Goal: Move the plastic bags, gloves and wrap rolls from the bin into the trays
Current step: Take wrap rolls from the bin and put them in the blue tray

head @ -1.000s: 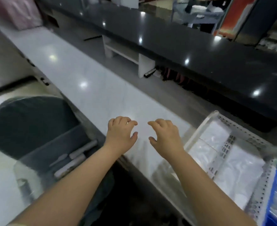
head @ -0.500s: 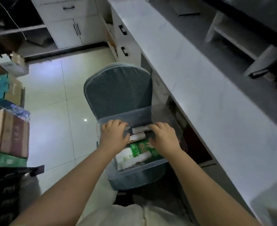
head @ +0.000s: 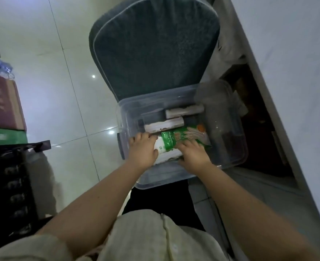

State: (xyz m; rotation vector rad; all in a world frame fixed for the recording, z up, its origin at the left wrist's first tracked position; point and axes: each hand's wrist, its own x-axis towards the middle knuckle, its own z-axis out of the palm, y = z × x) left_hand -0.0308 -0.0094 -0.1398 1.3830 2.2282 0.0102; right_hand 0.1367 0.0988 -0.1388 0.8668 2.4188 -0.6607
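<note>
Clear plastic bin (head: 230,162), 1. Wrap rolls, 2: upper roll (head: 183,111), lower roll (head: 164,125). Packets, seemingly 2: glove packet (head: 190,135), white packet (head: 166,152). Cushioned chair (head: 155,49), 1.

Print on pack (head: 167,146) blurred, illegible; ends covered by L hand (head: 142,151), R hand (head: 192,154). Stacked boxes (head: 2,102) cropped by left edge.

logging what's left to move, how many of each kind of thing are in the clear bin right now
wrap rolls: 2
green and white packet: 1, held by the left hand and the right hand; cannot tell if another lies under it
total: 3 visible
</note>
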